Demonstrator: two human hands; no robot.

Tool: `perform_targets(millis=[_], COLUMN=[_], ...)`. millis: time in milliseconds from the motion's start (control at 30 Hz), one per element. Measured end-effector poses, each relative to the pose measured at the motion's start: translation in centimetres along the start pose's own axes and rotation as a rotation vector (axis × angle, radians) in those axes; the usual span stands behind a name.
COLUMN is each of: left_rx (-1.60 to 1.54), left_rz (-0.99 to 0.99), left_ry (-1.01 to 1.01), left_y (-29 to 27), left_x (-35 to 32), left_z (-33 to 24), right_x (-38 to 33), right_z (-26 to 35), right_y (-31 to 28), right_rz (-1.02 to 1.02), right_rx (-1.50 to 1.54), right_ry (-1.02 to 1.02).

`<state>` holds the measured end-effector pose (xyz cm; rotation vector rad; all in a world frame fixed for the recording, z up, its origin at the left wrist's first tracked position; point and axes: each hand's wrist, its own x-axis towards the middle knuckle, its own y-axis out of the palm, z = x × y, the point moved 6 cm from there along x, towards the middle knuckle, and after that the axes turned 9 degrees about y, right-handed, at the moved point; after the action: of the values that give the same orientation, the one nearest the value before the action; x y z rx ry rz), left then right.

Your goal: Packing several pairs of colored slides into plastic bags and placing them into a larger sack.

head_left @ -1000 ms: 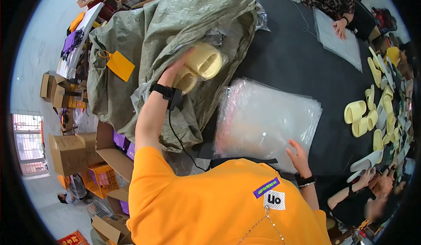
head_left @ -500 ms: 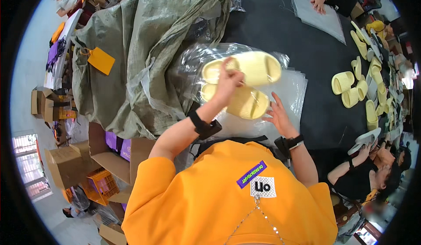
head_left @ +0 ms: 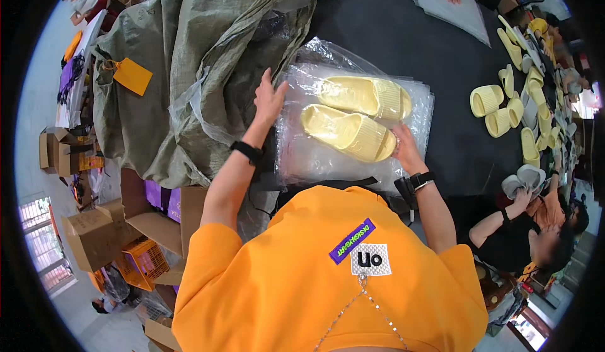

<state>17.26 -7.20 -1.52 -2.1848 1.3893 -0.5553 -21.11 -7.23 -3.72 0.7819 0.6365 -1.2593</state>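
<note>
- Fingers of your right hand point(head_left: 406, 150) rest against the near end of the closer pale yellow slide sandal point(head_left: 350, 132), loosely curled on its edge rather than clamped around it; fingers of your left hand point(head_left: 270, 100) are spread wide and hold nothing, hovering at the left edge of the plastic.
- That sandal lies between your hands, its long axis running left to right across you, with the broad ribbed strap toward your right hand, which is the nearer one.
- A second matching sandal point(head_left: 365, 95) lies just beyond it, roughly parallel and nearly touching.
- Both look like thick, soft moulded foam with a matte surface and rounded edges.
- Under them sits a stack of clear, glossy, crinkled plastic bags point(head_left: 302, 156) on the dark tabletop point(head_left: 391, 30).
- To your left a coarse grey-green woven sack point(head_left: 189, 56) lies heaped, with an orange tag point(head_left: 132, 76) on it.
- More yellow sandals point(head_left: 498, 109) lie well apart to your right.
</note>
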Motion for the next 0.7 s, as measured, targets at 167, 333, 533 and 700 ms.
perform_targets(millis=[167, 333, 533, 700], left_rx=[-0.196, 0.117, 0.172, 0.155], left_rz=[0.193, 0.270, 0.303, 0.168], left_ry=[0.002, -0.045, -0.026, 0.133], left_y=[2.1, 4.3, 5.1, 2.4], left_x=[7.2, 12.0, 11.5, 10.5], left_z=[-0.3, -3.5, -6.0, -7.0], right_x=[3.1, 4.4, 6.0, 6.6], right_z=[0.1, 3.6, 5.7, 6.4], right_y=[-4.1, -6.1, -6.3, -6.5], right_rz=[-0.080, -0.276, -0.351, -0.334], right_rx=[0.095, 0.024, -0.203, -0.126], right_ry=[0.047, -0.078, -0.066, -0.186])
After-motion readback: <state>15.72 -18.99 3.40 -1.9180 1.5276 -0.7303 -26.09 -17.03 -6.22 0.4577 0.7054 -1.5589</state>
